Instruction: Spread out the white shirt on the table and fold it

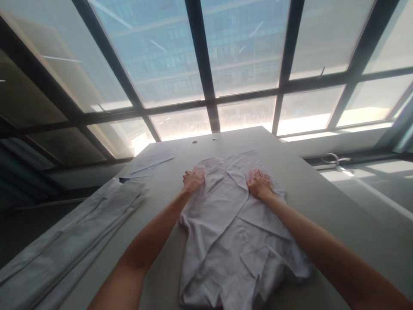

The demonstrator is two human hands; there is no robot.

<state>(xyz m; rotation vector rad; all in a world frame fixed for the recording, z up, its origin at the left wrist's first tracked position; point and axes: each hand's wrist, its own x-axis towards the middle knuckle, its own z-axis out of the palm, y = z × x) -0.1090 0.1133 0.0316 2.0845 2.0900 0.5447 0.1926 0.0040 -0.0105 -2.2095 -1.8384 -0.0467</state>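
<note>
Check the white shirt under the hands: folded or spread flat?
Partly folded: the shirt lies with its sides turned inward, left hand and right hand pressing its far end.

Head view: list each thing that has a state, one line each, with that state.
shirt: lying on the table, partly folded, creased.
left hand: open, flat on the shirt's far left edge.
right hand: open, pressed flat on the shirt.
folded cloth: laid in a long strip at the table's left edge.
table: bearing the shirt.
</note>
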